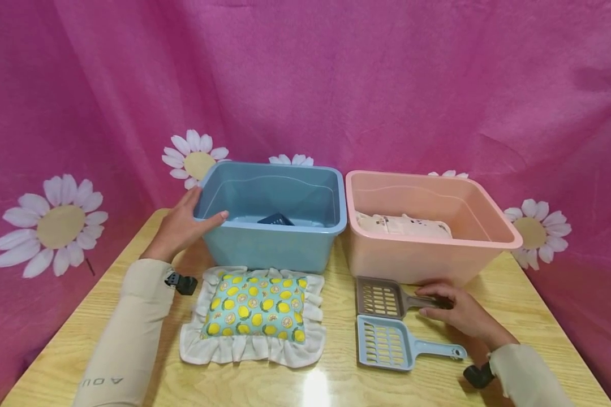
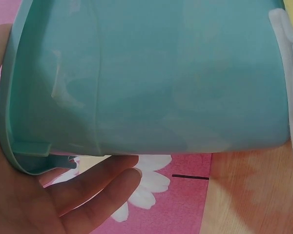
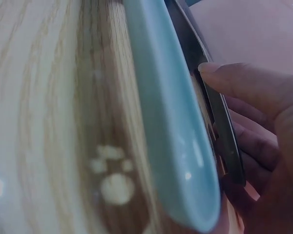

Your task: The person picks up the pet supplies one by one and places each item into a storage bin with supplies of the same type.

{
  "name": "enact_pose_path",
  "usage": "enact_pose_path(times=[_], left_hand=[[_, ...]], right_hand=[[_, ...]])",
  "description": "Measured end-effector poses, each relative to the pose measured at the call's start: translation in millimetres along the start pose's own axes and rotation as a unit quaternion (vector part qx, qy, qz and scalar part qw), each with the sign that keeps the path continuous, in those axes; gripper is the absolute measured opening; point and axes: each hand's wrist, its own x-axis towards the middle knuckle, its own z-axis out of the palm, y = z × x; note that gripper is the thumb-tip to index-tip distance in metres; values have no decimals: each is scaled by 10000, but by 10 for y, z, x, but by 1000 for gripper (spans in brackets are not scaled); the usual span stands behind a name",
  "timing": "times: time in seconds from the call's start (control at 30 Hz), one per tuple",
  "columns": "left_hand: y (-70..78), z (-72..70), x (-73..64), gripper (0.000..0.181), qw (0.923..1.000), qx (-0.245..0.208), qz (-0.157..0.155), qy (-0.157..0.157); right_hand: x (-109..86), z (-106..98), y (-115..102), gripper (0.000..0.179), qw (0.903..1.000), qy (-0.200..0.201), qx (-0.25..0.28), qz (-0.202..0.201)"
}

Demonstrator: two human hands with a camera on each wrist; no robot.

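Observation:
My left hand [image 1: 180,226] rests at the front left corner of a blue plastic bin [image 1: 270,246], thumb along the rim and the other fingers extended outside it. In the left wrist view two fingers [image 2: 100,187] are straight, beside the bin's wall [image 2: 185,78]. My right hand [image 1: 458,311] pinches the handle of a brown slotted litter scoop [image 1: 399,299], with the thumb on one side and fingers on the other. Just in front lies a light blue litter scoop [image 1: 409,346]; its handle [image 3: 173,112] stands close by in the right wrist view.
A lemon-print cushion [image 1: 257,308] with white ruffles lies before the blue bin. Inside that bin is a dark slotted object [image 1: 276,219]. The pink bin [image 1: 422,263] beside it holds a pale printed cloth item [image 1: 404,226]. Behind hangs a magenta curtain [image 1: 305,85].

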Motion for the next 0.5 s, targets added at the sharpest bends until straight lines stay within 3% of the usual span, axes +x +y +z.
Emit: enact_pose_path(times=[0.3, 0.5], left_hand=[[-3, -1, -7, 105, 10000, 1, 3, 6], [-4, 5, -2, 105, 10000, -29, 9, -18]], right_hand=[[5, 17, 21, 33, 9993, 47, 240, -282], [6, 2, 24, 30, 9997, 31, 106, -220]])
